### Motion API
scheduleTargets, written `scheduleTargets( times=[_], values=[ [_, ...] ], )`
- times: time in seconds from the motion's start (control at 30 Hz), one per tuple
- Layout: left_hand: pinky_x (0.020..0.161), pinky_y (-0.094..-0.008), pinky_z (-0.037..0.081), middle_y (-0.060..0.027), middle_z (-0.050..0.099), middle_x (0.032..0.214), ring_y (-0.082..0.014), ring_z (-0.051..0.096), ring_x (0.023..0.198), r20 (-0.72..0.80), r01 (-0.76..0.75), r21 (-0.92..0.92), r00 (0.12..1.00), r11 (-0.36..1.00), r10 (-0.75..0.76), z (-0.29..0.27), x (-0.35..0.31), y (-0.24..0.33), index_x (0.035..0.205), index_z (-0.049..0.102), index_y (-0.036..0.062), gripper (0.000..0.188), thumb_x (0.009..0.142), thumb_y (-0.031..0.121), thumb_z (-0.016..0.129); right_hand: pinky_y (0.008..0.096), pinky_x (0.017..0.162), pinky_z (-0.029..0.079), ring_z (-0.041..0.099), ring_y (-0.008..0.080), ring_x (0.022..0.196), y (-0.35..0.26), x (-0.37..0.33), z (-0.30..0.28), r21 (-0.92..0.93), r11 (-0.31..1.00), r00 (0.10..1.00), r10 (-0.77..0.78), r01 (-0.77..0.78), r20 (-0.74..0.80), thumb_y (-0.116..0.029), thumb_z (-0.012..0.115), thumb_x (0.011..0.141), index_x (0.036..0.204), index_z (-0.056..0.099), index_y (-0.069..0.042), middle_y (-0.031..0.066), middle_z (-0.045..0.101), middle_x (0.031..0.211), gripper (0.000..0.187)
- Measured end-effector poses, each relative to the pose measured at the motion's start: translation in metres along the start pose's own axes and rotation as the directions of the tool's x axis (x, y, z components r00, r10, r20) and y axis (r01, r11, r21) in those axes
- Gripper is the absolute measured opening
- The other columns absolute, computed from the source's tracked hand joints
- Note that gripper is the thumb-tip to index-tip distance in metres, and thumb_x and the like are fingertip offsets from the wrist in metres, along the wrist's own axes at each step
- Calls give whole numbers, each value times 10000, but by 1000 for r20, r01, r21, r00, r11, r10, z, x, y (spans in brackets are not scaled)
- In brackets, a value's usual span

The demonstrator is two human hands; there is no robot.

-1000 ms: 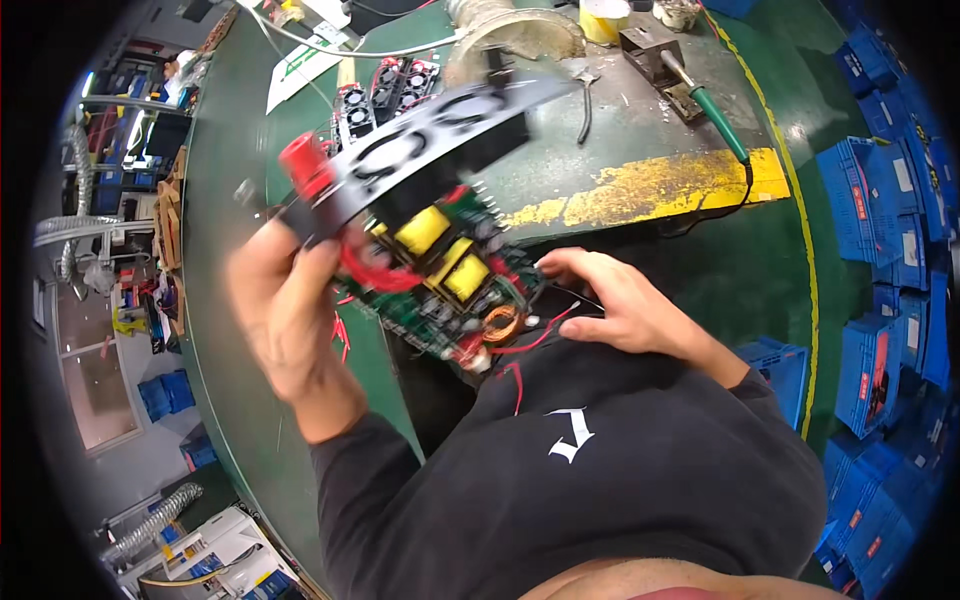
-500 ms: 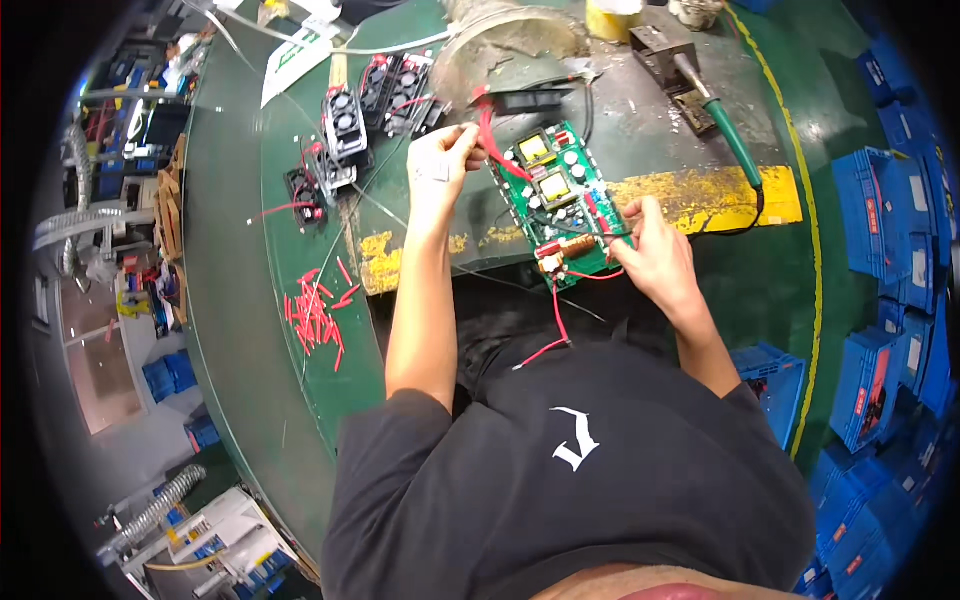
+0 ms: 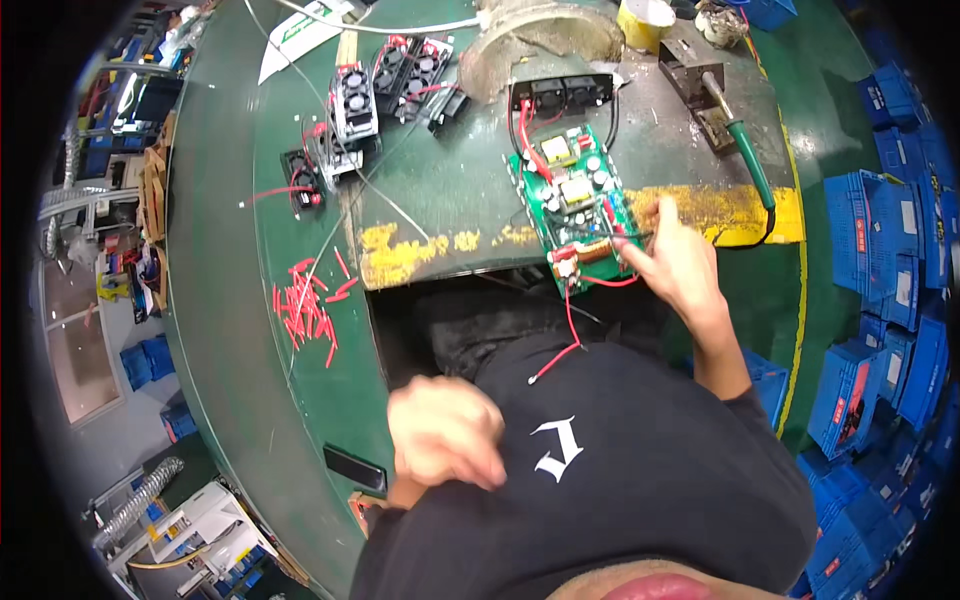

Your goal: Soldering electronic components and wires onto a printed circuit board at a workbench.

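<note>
A green circuit board (image 3: 548, 215) lies over the yellow-painted edge of the bench, its near end sticking out past it. My right hand (image 3: 682, 262) grips the board's right side, fingers closed, where a black wire also runs toward the fingertips. Just beyond the board sits a black twin-fan unit (image 3: 580, 93), joined to it by red and black wires. From the near end, a red wire (image 3: 574, 325) dangles in front of my shirt. My left hand (image 3: 446, 430) is drawn back near my chest, away from the board; motion blurs its fingers.
A green-handled soldering iron (image 3: 750, 165) rests in its metal stand (image 3: 695, 80) at far right. Several fan assemblies (image 3: 355, 105) stand at far left, with a pile of red sleeves (image 3: 305, 310) nearer. A dark phone (image 3: 354, 467) lies near my left arm. Blue crates (image 3: 850, 230) line the right.
My left hand has left the red wires beside the board and come back toward my chest. The fan unit now stands upright behind the board. My right hand stays at the board's side.
</note>
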State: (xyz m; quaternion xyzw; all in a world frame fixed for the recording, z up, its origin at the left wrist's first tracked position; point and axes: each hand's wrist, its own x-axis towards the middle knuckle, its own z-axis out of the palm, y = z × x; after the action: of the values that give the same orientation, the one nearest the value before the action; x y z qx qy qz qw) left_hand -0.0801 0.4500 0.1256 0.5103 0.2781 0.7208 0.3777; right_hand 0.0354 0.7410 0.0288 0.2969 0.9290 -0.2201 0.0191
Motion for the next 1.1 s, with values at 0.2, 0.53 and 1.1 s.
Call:
scheduleTargets(
  times=[0.2,0.53,1.1],
  values=[
    [584,-290,513,-152,696,825,-227,636,678,-215,205,514,971,833,-106,23,85,-1,1034,625,-69,138,998,-36,496,428,720,539,703,335,807,-14,-15,-36,-40,994,977,-108,102,-184,-365,783,860,1283,595,-35,170,718,901,569],
    [618,-283,562,-177,733,982,-244,681,749,74,-523,492,822,696,565,55,132,2,1027,715,-21,141,928,79,714,352,829,494,671,235,843,-34,-47,-64,257,915,901,-197,310,-385,-90,734,824,1118,692,-43,92,719,993,300],
    [837,-320,554,-132,714,1084,-202,686,909,-730,635,666,662,392,167,-128,61,-155,1301,636,-21,384,949,119,700,428,964,474,613,362,1077,-12,-11,-21,242,864,870,-344,440,-352,-118,728,837,1109,698,-42,157,678,1106,284]
  ],
)
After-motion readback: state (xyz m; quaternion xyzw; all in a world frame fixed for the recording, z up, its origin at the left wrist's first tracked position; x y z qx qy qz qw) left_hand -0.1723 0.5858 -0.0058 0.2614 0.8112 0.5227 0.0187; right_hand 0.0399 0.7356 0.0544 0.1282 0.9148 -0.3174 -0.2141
